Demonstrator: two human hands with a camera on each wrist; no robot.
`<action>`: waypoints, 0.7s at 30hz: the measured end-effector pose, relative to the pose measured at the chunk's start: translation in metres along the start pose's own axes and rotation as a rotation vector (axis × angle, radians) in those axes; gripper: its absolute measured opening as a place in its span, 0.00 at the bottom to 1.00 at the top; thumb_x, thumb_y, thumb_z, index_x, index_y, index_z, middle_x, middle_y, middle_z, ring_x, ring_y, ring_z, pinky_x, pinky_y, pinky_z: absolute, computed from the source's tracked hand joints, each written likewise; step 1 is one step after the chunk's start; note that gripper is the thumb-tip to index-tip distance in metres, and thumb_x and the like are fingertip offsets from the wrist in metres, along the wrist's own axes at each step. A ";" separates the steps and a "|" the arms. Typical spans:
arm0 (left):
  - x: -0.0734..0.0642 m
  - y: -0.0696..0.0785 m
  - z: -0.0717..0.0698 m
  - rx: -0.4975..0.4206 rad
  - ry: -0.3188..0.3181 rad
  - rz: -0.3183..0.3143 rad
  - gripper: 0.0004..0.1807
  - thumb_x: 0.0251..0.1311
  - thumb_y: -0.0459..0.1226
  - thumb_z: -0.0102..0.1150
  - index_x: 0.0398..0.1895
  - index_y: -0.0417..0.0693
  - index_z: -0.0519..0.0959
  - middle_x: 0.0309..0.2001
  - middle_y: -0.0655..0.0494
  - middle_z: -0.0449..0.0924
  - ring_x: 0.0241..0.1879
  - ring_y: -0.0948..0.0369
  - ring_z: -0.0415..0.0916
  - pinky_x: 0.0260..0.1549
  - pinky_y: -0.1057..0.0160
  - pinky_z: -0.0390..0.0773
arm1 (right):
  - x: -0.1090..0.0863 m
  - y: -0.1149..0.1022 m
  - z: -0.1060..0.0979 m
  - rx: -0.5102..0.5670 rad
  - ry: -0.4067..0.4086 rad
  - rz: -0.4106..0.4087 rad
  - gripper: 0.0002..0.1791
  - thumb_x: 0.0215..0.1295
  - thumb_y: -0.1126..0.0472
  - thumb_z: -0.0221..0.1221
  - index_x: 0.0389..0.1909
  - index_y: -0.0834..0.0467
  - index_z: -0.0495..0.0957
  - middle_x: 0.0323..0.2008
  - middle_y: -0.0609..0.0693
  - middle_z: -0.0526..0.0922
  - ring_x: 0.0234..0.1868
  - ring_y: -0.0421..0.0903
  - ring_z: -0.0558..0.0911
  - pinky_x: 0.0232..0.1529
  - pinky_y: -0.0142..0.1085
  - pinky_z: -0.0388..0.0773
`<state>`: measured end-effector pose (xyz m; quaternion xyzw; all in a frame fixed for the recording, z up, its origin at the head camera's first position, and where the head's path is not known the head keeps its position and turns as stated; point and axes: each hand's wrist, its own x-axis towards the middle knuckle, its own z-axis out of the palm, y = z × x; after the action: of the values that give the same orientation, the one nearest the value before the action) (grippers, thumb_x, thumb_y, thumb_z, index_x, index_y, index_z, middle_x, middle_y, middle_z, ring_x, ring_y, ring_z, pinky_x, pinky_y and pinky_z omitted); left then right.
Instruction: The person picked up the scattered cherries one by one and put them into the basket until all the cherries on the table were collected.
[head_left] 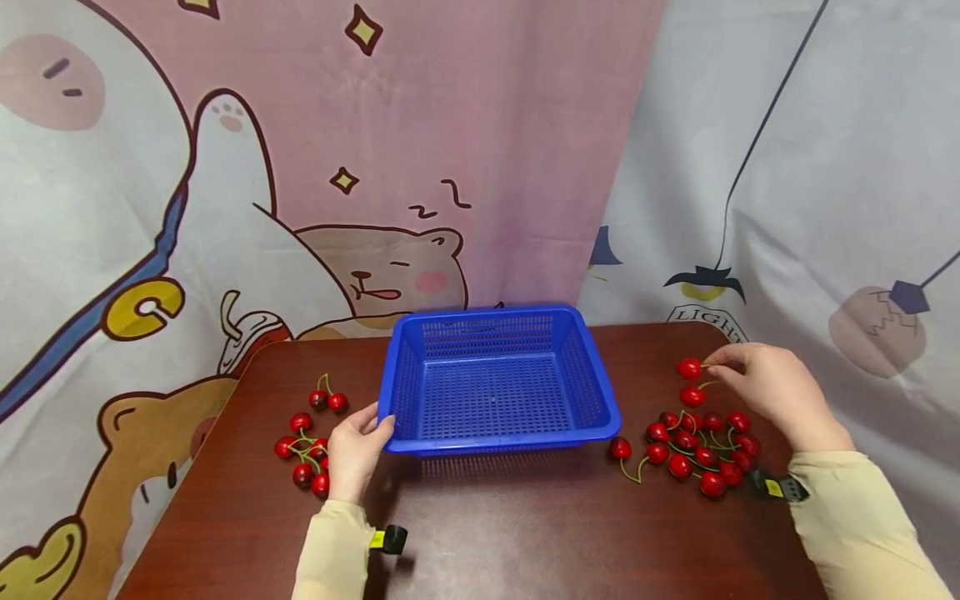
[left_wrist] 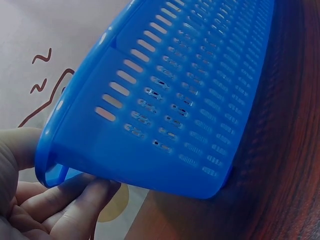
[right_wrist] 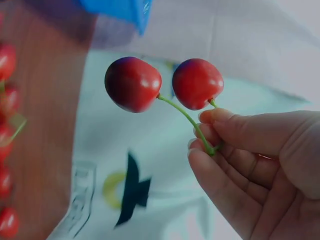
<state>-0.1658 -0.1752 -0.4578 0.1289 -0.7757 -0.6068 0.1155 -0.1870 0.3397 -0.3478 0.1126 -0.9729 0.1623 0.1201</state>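
Note:
A blue plastic basket [head_left: 491, 439] with slotted walls and nothing in it is at the middle of the table. My left hand [head_left: 358, 454] grips its rim at the near left corner, with the thumb on top and fingers curled beneath, as the left wrist view shows. My right hand [head_left: 780, 392] pinches the green stem [right_wrist: 187, 117] of a joined pair of red cherries [right_wrist: 133, 84]. Both fruits hang free of the fingers, over the right side of the table. Just below that hand lies a pile of cherries [head_left: 681, 466] with green stems.
To the left of the basket lie several more cherries [head_left: 302, 476], partly behind the left hand, and a separate pair [head_left: 338, 403] farther back. A brown wooden table [head_left: 525, 533] carries everything. Behind it hangs a cartoon-printed curtain [head_left: 487, 125], close to the table's back edge.

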 end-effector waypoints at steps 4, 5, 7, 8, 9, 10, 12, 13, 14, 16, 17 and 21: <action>0.000 -0.001 0.000 0.006 -0.002 0.002 0.22 0.60 0.32 0.65 0.56 0.28 0.78 0.46 0.32 0.82 0.41 0.52 0.84 0.32 0.76 0.76 | 0.023 -0.025 0.002 0.022 -0.015 -0.030 0.05 0.63 0.61 0.66 0.37 0.56 0.87 0.31 0.49 0.86 0.33 0.50 0.80 0.35 0.47 0.73; 0.000 -0.001 0.000 0.007 -0.002 0.001 0.22 0.60 0.32 0.65 0.56 0.28 0.78 0.46 0.32 0.82 0.41 0.52 0.84 0.32 0.76 0.76 | 0.028 -0.032 0.003 0.025 -0.016 -0.042 0.05 0.63 0.61 0.66 0.37 0.56 0.87 0.31 0.49 0.86 0.33 0.49 0.80 0.35 0.46 0.73; 0.001 -0.001 0.000 0.013 0.001 0.001 0.22 0.60 0.32 0.65 0.56 0.29 0.79 0.46 0.33 0.82 0.41 0.52 0.84 0.32 0.76 0.76 | 0.039 -0.044 0.006 0.035 -0.019 -0.066 0.04 0.62 0.61 0.66 0.36 0.56 0.87 0.32 0.49 0.86 0.33 0.49 0.80 0.35 0.46 0.74; 0.001 -0.002 0.000 0.014 0.004 0.001 0.22 0.60 0.32 0.65 0.56 0.29 0.79 0.46 0.33 0.83 0.41 0.52 0.84 0.32 0.76 0.77 | 0.044 -0.049 0.008 0.039 -0.020 -0.080 0.04 0.62 0.61 0.66 0.36 0.56 0.87 0.32 0.50 0.87 0.34 0.50 0.80 0.36 0.47 0.75; 0.001 -0.002 0.000 0.014 0.006 0.000 0.22 0.60 0.32 0.65 0.56 0.30 0.79 0.46 0.33 0.83 0.41 0.53 0.84 0.32 0.75 0.77 | 0.049 -0.055 0.009 0.043 -0.023 -0.091 0.04 0.63 0.61 0.66 0.36 0.56 0.87 0.33 0.50 0.87 0.35 0.51 0.81 0.37 0.48 0.75; 0.001 -0.003 0.000 0.017 0.006 0.003 0.22 0.60 0.32 0.65 0.56 0.29 0.79 0.46 0.33 0.83 0.41 0.53 0.84 0.32 0.75 0.77 | 0.054 -0.060 0.010 0.046 -0.023 -0.104 0.04 0.63 0.62 0.66 0.36 0.56 0.87 0.33 0.51 0.87 0.35 0.51 0.81 0.38 0.49 0.76; 0.001 -0.003 0.001 0.019 0.007 0.004 0.21 0.60 0.32 0.65 0.56 0.30 0.79 0.45 0.34 0.83 0.40 0.52 0.84 0.33 0.75 0.77 | 0.063 -0.069 0.014 0.063 -0.033 -0.116 0.04 0.63 0.62 0.65 0.37 0.57 0.87 0.34 0.52 0.87 0.35 0.51 0.82 0.39 0.50 0.77; 0.001 -0.003 0.001 0.018 0.007 0.005 0.21 0.60 0.32 0.65 0.56 0.29 0.79 0.45 0.34 0.83 0.40 0.53 0.84 0.33 0.75 0.77 | 0.067 -0.073 0.015 0.069 -0.040 -0.120 0.05 0.64 0.62 0.65 0.37 0.57 0.87 0.34 0.52 0.87 0.36 0.51 0.82 0.39 0.51 0.77; 0.001 -0.003 0.001 0.016 0.005 0.005 0.21 0.60 0.31 0.65 0.56 0.29 0.79 0.45 0.33 0.83 0.40 0.53 0.84 0.33 0.75 0.77 | 0.071 -0.077 0.017 0.076 -0.045 -0.122 0.05 0.64 0.62 0.65 0.37 0.57 0.87 0.35 0.52 0.87 0.36 0.51 0.82 0.39 0.50 0.77; 0.001 -0.003 0.002 0.017 0.005 0.006 0.21 0.60 0.32 0.65 0.56 0.29 0.79 0.45 0.33 0.83 0.41 0.52 0.84 0.33 0.75 0.77 | 0.079 -0.083 0.022 0.094 -0.058 -0.119 0.05 0.65 0.62 0.64 0.38 0.58 0.87 0.35 0.53 0.87 0.36 0.51 0.82 0.39 0.50 0.77; 0.001 -0.003 0.002 0.017 0.009 0.003 0.21 0.60 0.32 0.65 0.55 0.30 0.79 0.45 0.34 0.83 0.41 0.52 0.84 0.33 0.75 0.77 | 0.083 -0.086 0.025 0.103 -0.065 -0.116 0.06 0.65 0.62 0.64 0.38 0.58 0.87 0.35 0.53 0.87 0.36 0.51 0.82 0.39 0.50 0.77; 0.001 -0.004 0.002 0.020 0.014 0.006 0.21 0.59 0.32 0.65 0.55 0.30 0.79 0.45 0.33 0.83 0.41 0.52 0.84 0.33 0.75 0.77 | 0.098 -0.095 0.037 0.129 -0.094 -0.108 0.07 0.65 0.63 0.63 0.39 0.60 0.87 0.36 0.54 0.87 0.37 0.52 0.82 0.41 0.50 0.78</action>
<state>-0.1673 -0.1747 -0.4622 0.1321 -0.7814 -0.5977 0.1216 -0.2623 0.2213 -0.3283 0.1799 -0.9575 0.2124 0.0754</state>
